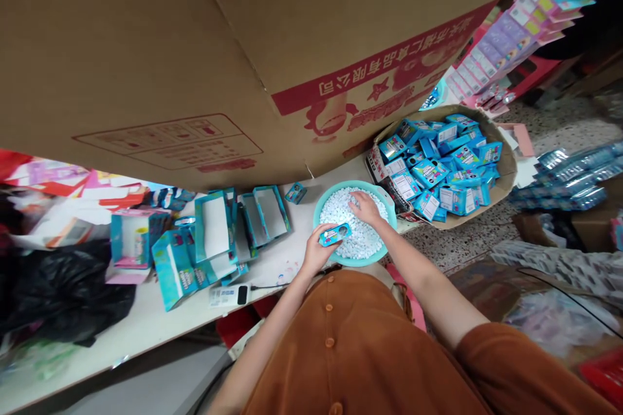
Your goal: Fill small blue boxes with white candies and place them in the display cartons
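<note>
My left hand (316, 251) is closed around a small blue printed box (335, 235), held at the near left rim of a pale green basin (317, 211). The basin holds a heap of small white and pale blue pellets (360, 237), too small to name surely. Over the far right part of the heap is my right hand (365, 209), its fingers bent down at the pellets. Whether its fingertips pinch any of them does not show. Another small blue box (296, 192) sits on the table just left of the basin.
A large cardboard carton (195, 65) rises behind the table (272, 266). To the right, an open carton (509, 162) is full of blue boxes (431, 172). Open blue display boxes (214, 227), a black plastic bag (73, 292) and a white device (228, 296) lie left.
</note>
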`<state>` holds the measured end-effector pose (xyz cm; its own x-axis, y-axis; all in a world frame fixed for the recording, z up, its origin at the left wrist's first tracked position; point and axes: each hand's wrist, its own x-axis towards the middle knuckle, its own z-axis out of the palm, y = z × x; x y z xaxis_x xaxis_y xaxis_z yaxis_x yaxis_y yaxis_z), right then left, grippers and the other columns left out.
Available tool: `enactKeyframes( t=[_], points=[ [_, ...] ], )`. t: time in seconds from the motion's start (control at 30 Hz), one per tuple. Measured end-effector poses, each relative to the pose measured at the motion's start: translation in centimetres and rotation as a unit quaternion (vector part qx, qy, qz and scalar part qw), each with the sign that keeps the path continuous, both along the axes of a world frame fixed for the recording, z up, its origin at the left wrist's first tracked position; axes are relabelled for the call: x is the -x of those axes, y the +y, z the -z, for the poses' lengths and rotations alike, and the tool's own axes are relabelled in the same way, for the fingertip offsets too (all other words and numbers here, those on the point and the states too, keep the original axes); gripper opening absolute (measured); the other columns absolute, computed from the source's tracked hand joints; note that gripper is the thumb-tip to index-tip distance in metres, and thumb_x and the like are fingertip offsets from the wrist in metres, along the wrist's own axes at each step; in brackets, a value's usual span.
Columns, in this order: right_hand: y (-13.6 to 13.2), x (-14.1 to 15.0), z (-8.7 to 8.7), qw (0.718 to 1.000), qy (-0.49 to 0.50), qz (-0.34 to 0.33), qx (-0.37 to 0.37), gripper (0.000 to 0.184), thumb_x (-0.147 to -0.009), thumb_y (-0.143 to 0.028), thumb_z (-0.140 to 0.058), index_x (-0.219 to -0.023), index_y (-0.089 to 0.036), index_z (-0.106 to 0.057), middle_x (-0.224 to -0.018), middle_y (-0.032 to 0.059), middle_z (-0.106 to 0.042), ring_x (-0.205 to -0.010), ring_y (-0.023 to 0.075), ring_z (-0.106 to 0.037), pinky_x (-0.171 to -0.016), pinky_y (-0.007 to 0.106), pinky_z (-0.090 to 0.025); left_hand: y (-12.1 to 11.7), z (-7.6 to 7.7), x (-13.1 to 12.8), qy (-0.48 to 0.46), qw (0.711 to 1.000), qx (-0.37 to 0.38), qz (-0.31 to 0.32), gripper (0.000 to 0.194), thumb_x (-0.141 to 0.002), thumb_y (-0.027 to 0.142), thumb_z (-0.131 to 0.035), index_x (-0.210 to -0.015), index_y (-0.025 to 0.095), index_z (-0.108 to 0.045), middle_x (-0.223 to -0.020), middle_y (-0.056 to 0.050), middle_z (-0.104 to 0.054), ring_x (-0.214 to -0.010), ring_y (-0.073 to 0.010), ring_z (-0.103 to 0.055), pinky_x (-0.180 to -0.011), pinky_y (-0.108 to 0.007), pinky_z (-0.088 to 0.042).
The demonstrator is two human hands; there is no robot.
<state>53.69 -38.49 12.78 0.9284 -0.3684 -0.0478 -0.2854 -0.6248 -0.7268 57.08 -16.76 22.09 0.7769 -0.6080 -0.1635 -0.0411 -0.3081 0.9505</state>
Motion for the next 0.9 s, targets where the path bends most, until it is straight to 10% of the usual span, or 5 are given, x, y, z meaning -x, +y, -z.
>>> enactKeyframes(
  t=[0.6,0.77,0.9],
  points=[
    [2.5,3.6,1.4,0.982,0.157,0.009,-0.102,0.031,-0.080,-0.051,-0.050,-0.082,-0.026,-0.068,-0.096,0.0030,-0.067,-0.094,0.0209,-0.058,-0.082,0.029,-0.039,0.5,-1.7,-0.4,-0.091,0.990,-0.103,0.025,0.035,-0.070,0.019,-0.065,-0.104,0.024,-0.062,-0.105,-0.005,-0.059,-0.102,-0.0199,-0.056,-0.091,-0.034,-0.044],
    [2.2,2.9,1.8,0.891,0.189,0.150,-0.385,0.035,-0.062,-0.053,-0.067,-0.053,-0.020,-0.058,-0.057,-0.0002,-0.060,-0.078,0.0222,-0.057,-0.076,0.029,-0.039,0.3,-1.3,-0.2,-0.091,0.988,-0.122,0.010,0.036,-0.068,0.021,-0.066,-0.104,0.024,-0.061,-0.105,-0.004,-0.060,-0.101,-0.0196,-0.056,-0.091,-0.034,-0.044],
    [1.8,2.4,1.6,0.842,0.164,0.188,-0.479,0.034,-0.069,-0.052,-0.060,-0.064,-0.019,-0.058,-0.055,-0.0021,-0.058,-0.063,0.0167,-0.055,-0.065,0.028,-0.043,0.2,-1.1,0.2,-0.084,0.989,-0.123,0.009,0.034,-0.069,0.022,-0.066,-0.103,0.023,-0.061,-0.106,-0.005,-0.060,-0.102,-0.0196,-0.056,-0.092,-0.034,-0.043]
  ],
)
